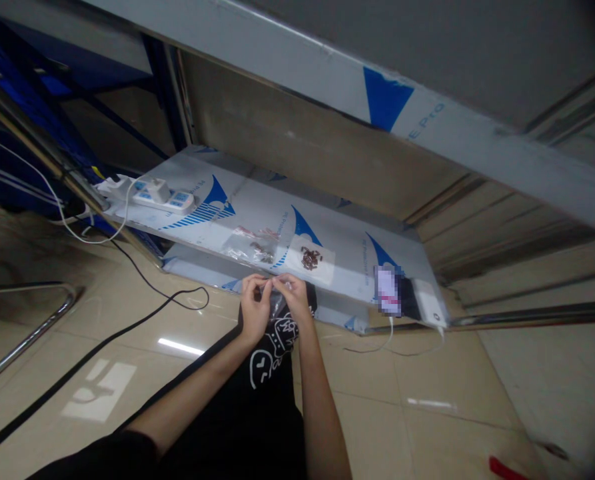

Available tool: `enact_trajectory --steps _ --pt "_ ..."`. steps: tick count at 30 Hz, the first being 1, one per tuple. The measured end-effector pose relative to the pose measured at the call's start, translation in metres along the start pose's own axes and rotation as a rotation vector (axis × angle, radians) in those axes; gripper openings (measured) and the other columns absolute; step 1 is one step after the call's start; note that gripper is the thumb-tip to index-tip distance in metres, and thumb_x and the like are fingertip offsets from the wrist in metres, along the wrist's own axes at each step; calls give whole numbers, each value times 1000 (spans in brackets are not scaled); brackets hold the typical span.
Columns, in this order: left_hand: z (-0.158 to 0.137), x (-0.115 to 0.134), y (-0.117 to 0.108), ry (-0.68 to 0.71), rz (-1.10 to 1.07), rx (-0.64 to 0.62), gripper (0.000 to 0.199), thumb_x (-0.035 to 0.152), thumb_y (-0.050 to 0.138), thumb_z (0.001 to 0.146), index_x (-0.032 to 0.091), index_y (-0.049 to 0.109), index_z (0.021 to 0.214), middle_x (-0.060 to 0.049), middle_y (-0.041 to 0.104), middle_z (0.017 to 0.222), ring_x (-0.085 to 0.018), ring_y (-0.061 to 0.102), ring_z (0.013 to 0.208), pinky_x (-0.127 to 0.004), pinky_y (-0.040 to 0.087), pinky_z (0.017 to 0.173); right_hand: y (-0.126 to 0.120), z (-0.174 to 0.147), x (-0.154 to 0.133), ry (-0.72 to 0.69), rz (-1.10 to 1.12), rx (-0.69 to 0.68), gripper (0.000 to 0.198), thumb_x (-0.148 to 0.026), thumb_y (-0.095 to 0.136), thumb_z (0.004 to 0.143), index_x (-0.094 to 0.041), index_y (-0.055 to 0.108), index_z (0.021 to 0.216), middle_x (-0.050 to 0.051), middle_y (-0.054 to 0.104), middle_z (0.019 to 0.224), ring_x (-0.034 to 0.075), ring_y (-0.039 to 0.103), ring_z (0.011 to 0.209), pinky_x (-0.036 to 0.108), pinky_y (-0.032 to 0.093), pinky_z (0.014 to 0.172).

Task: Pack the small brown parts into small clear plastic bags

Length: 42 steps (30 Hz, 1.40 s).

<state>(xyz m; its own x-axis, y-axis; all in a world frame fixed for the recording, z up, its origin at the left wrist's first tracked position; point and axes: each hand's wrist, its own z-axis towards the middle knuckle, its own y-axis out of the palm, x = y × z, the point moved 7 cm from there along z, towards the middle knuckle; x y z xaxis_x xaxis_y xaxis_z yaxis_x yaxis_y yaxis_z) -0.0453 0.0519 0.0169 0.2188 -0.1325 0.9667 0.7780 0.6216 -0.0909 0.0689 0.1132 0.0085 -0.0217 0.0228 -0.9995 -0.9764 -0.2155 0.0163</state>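
My left hand (256,308) and my right hand (294,297) are close together at the shelf's front edge, just above my lap. Fingers and thumbs of both are pinched on the top of a small clear plastic bag (276,305), which hangs between them. What the bag holds, if anything, I cannot make out. Just beyond, a pile of small dark brown pieces (311,258) lies on a white sheet (326,265). To its left rests a clear plastic packet (242,245), with small brownish pieces (262,251) at its right side.
A film-covered shelf (257,193) carries a white power strip (170,199) at its left end. A phone (389,291) with a blurred screen and a white device (430,305) sit at the right, cables hanging down. Overhead runs a metal beam (297,60). A black cable (102,337) crosses the floor.
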Motion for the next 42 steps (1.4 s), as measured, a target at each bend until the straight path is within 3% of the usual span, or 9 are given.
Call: enact_trajectory --steps 8,13,22,29,33,36,39,42 --pt "1 -11 0 -50 -49 -4 19 32 54 77 17 54 66 -3 51 88 -15 50 86 -25 39 71 3 0 0 15 128 -41 23 -38 57 74 -18 67 70 3 66 71 17 58 71 30 44 73" --pt "1 -12 1 -60 -56 -6 17 33 58 75 18 60 69 -3 52 88 -15 50 86 -24 40 70 -3 2 5 33 197 75 20 -35 59 73 -18 67 67 1 65 67 15 57 64 26 43 66" --pt "2 0 7 3 -72 -160 15 31 56 77 18 61 71 -4 53 91 -16 50 91 -28 39 82 -9 2 11 7 294 141 22 -33 57 75 -17 65 64 0 60 57 11 53 53 22 41 54" --pt "19 -2 10 61 -30 -275 21 33 57 75 16 55 64 -2 51 80 -14 50 79 -24 38 75 -7 2 4 43 370 136 26 -39 56 75 -16 61 66 -1 59 59 8 51 39 18 37 38" --pt "30 -12 17 -54 -44 -441 20 36 58 74 16 56 77 -2 55 81 -14 51 78 -24 40 73 -11 3 5 57 355 171 26 -41 56 76 -16 63 73 -1 59 60 8 53 40 17 35 36" --pt "23 -20 27 -194 -42 -659 36 35 64 68 18 53 97 -4 59 93 -16 55 83 -25 42 74 -16 3 7 15 366 248 27 -42 56 76 -17 63 75 -2 58 61 9 53 43 18 37 38" --pt "17 -22 30 -281 -56 -822 35 35 64 68 17 54 96 -5 61 90 -17 57 83 -26 42 77 -16 3 10 1 371 260 27 -42 54 77 -16 63 76 -2 58 60 9 52 43 19 38 38" --pt "26 -25 26 -361 -65 -837 31 38 60 71 16 54 91 -3 63 80 -15 58 75 -26 42 76 -15 3 11 -1 406 256 26 -40 56 76 -17 63 82 -1 59 64 9 53 46 18 40 39"
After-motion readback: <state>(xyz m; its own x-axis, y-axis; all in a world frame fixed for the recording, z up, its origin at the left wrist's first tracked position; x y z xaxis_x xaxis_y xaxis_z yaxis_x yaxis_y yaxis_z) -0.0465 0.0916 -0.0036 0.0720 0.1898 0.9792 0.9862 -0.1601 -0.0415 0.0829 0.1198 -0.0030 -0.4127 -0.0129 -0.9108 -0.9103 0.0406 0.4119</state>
